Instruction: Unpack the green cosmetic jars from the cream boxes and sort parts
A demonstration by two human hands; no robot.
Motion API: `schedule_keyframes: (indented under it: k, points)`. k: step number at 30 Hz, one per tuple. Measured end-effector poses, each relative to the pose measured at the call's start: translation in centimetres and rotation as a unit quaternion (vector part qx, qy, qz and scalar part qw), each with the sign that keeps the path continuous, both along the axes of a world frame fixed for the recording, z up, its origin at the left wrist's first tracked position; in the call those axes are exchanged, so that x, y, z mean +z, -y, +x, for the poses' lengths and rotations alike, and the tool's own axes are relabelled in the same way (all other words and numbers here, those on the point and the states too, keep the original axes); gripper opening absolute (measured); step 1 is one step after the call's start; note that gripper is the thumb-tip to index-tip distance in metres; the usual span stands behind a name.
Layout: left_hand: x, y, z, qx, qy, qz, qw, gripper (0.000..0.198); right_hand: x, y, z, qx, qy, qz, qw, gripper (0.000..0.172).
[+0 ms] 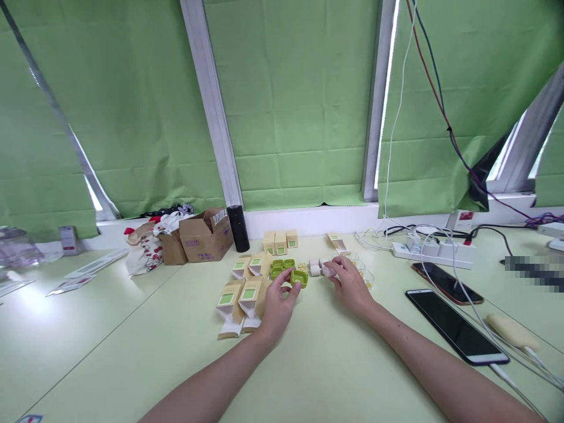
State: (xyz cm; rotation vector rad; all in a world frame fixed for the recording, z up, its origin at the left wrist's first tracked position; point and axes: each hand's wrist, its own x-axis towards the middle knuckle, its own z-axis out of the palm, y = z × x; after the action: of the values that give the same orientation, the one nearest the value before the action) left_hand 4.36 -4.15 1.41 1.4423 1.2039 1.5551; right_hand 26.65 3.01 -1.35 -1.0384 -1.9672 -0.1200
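Between thumb and fingers, my left hand (281, 299) holds a small green square tray (299, 278), tilted a little above the table. Just behind it stand several like green trays (277, 267) in a cluster. My right hand (349, 282) is closed on a small white piece (328, 270), its kind partly hidden by the fingers. More small white pieces (314, 267) stand beside it, with tiny yellowish pieces (302, 267) to their left. Opened small cardboard boxes (231, 299) with green labels lie left of my left hand.
Closed small boxes (281, 242) stand at the back, with an opened one (337, 244) to their right. Clear plastic pieces (363, 271) lie behind my right hand. Phones (456, 326), cables and a power strip (434, 254) occupy the right. A brown carton (205, 238) and a black cylinder (238, 229) stand back left.
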Motion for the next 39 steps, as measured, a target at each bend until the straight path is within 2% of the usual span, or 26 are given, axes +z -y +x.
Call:
schedule_keyframes:
  k: [7,19,31,35,39]
  points:
    - [0.4,0.4,0.2,0.005,-0.007,0.009,1.000,0.052,-0.1,0.1,0.0,-0.068,0.065,0.034,0.995,0.027]
    - [0.1,0.3,0.3,-0.001,-0.025,0.014,1.000,0.048,-0.3,0.2,-0.1,-0.110,0.130,0.004,0.985,0.022]
    - [0.4,0.6,0.4,0.007,-0.016,-0.007,1.000,0.054,0.1,0.7,-0.2,-0.113,0.125,-0.028,0.985,0.032]
    - [0.4,0.6,0.4,-0.007,-0.003,-0.001,1.000,0.052,0.4,0.8,-0.1,-0.097,0.086,0.011,0.991,0.036]
    - [0.5,0.7,0.4,-0.033,0.016,0.022,0.999,0.048,1.2,1.9,-0.4,-0.056,0.030,0.053,0.997,0.024]
